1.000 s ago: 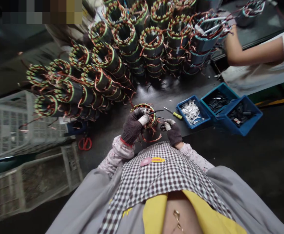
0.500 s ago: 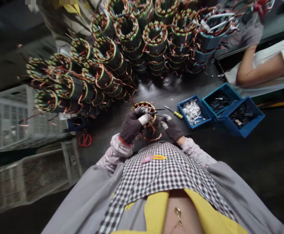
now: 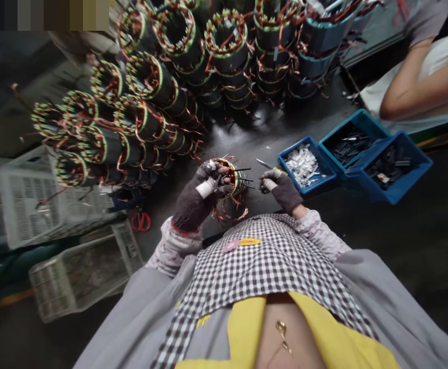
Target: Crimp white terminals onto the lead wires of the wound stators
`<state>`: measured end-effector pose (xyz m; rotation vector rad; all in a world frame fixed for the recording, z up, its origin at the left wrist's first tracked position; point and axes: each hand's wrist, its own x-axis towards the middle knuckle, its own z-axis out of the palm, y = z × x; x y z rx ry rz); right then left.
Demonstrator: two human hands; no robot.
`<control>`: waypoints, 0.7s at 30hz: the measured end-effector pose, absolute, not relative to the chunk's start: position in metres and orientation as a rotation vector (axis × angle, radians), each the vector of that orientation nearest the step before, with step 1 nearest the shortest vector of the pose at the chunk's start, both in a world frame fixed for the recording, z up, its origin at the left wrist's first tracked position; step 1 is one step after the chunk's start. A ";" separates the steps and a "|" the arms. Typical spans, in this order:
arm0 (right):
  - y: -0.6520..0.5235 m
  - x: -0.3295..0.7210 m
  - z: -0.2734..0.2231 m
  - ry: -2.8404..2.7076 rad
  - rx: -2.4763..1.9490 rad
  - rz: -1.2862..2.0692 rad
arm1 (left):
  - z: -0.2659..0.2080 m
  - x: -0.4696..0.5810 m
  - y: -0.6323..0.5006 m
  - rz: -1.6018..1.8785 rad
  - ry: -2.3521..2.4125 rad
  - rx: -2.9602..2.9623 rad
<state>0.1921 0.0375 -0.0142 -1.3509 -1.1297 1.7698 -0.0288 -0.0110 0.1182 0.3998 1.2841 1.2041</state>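
Observation:
A wound motor stator point(image 3: 240, 188) with copper wires and black sleeves sticking out stands on the dark bench in front of me. My left hand point(image 3: 204, 190), in a dark fingerless glove with taped fingertips, is closed on its left rim. Just right of the stator, apart from it, my right hand point(image 3: 280, 187) has its fingers curled together; whatever they hold, if anything, is too small to name. Directly behind that hand lies a screwdriver point(image 3: 263, 163), its yellow handle partly covered by the fingers.
Stacked stators point(image 3: 227, 46) fill the bench's far side. Blue bins hold white pieces point(image 3: 303, 164) and black pieces point(image 3: 349, 148). Red-handled scissors point(image 3: 141, 221) lie left, near white crates point(image 3: 32, 200). A co-worker's arm point(image 3: 412, 92) rests at the far right.
My right hand has moved away from the stator, rightward to beside the screwdriver. My left hand stays on the stator. The whole view has shifted slightly.

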 end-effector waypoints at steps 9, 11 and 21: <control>0.020 0.179 -0.082 -1.198 -1.564 1.693 | 0.104 -0.026 -0.016 1.262 1.416 0.420; 0.018 0.170 -0.084 -1.227 -1.563 1.702 | 0.100 -0.024 -0.017 1.297 1.431 0.440; 0.051 0.163 -0.072 -1.667 -1.508 1.636 | 0.093 -0.025 -0.017 1.321 1.413 0.567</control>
